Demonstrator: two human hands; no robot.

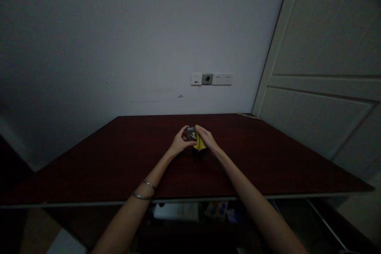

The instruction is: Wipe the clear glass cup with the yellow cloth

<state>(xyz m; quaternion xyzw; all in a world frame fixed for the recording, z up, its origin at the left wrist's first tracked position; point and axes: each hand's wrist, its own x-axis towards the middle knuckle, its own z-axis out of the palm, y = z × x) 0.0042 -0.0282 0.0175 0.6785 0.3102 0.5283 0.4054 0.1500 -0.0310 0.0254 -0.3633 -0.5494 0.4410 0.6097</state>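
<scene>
My left hand (179, 141) is closed round a small dark, shiny, box-like object (191, 133), thumb along its lower edge and fingers at its upper left. A yellow cloth (200, 143) is in my right hand (209, 139), pressed against the object's right side and hanging down below it. Both hands are close together over the middle of the dark red table (125, 158). The exact kind of the dark object is too dim to make out.
A white wall with a row of sockets (222, 79) rises behind the table. To the right stands a pale panelled door (324, 63). Beneath the table's front edge, a white flat item (176, 211) and blurry packages (217, 209) lie on a shelf or drawer.
</scene>
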